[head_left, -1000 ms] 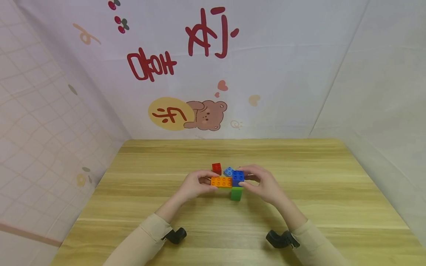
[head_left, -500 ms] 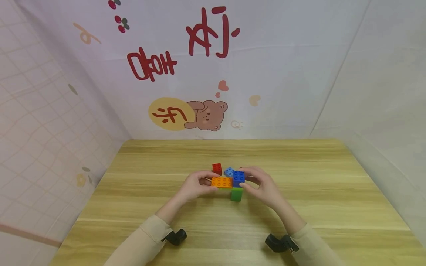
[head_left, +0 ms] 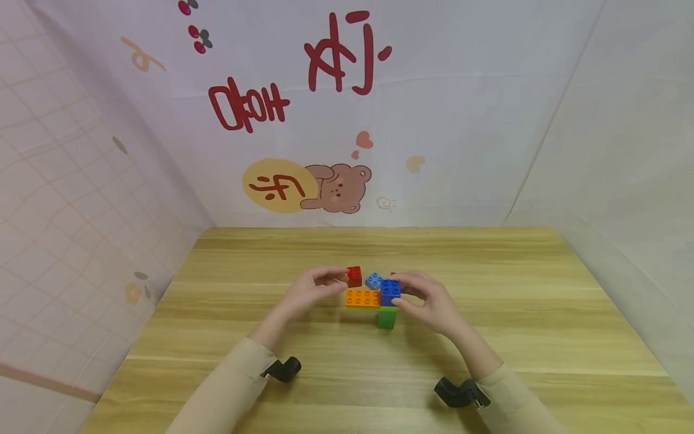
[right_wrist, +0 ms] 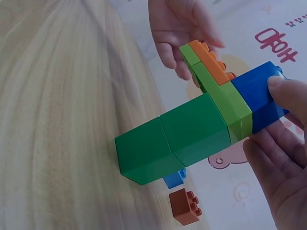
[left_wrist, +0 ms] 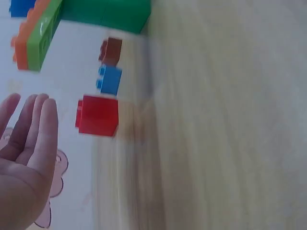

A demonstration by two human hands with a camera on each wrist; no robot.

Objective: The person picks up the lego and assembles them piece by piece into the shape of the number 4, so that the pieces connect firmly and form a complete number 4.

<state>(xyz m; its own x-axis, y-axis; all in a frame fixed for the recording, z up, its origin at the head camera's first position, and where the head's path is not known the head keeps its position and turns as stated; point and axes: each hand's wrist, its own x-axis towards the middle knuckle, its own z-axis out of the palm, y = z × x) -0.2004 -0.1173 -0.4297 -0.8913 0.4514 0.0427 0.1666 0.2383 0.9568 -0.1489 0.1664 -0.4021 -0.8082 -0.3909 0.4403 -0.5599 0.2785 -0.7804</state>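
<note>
A brick structure stands on the table: stacked dark green bricks, light green flat bricks across the top, then an orange brick and a dark blue brick side by side. My right hand pinches the dark blue brick between thumb and fingers. My left hand is off the structure, fingers extended near the red brick; the left wrist view shows a gap between this hand and the red brick. The orange end overhangs to the left.
Behind the structure lie a light blue brick and a reddish-brown brick, the latter mostly hidden in the head view. The wooden table meets a printed cloth backdrop at its far edge.
My left hand has let go of the orange brick and moved back and slightly left, towards the red brick. The right hand keeps its hold on the dark blue brick, nearly still.
</note>
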